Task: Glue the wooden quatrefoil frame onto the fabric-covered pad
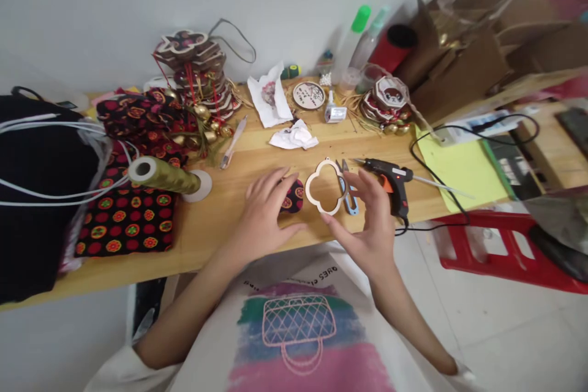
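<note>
Far left of the wooden table [215, 239]: patterned red-and-black fabric [128, 214] lies flat, with a spool of gold thread [160, 176] on its side on top of it. Behind it stands a stack of finished ornaments [195, 67] with bells and tassels.

Our left hand [264, 217] rests palm-down on the table, fingers spread, covering most of a small fabric-covered pad [294, 196] in the same pattern. Only the pad's right edge shows. We judge it soft, light and slightly cushioned; it should pick up easily by pinching its edge. The hand presses or steadies it rather than grips it.

Just right of the pad, touching or nearly so, is the wooden lobed frame [325, 195], a thin open ring. We judge it light, stiff and easy to snap at the narrow lobes; best held across the outer rim, not levered. Our right hand [372, 220] holds it that way, thumb below and fingertips at its right edge, the frame slightly raised or tilted, we cannot tell which.

Behind the right fingers lie thread snips [346, 193]. Further right, a black hot glue gun [390, 180] rests on the table, cord trailing off the edge beside a yellow-green sheet [459, 171].
</note>
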`<state>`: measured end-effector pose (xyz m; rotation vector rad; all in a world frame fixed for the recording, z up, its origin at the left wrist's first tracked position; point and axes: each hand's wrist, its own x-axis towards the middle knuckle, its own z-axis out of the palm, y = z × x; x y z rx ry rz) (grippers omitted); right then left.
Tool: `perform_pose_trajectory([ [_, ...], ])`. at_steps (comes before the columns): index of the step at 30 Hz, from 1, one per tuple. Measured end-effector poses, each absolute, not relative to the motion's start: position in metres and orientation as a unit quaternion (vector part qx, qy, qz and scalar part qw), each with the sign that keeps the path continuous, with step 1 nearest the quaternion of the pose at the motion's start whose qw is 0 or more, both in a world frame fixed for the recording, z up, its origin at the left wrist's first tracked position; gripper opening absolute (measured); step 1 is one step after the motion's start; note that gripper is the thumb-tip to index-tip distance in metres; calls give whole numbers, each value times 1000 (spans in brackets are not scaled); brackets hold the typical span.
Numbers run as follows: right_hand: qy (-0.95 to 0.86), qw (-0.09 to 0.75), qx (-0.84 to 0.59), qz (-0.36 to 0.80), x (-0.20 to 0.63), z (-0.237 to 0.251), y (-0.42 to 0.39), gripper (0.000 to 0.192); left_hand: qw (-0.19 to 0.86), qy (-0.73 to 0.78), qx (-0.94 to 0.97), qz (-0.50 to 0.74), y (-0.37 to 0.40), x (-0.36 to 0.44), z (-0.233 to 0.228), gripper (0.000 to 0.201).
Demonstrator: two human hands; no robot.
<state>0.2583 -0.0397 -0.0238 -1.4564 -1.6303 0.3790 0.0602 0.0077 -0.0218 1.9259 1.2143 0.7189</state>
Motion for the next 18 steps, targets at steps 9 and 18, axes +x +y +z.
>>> perform_pose_trajectory([
  [9,-714,460,-519,99,242,-7,-68,82,836,254,287,394,-13,67,5,62],
  [18,-759,425,-489,66,234,7,-91,74,836,281,252,399,-47,84,17,58],
])
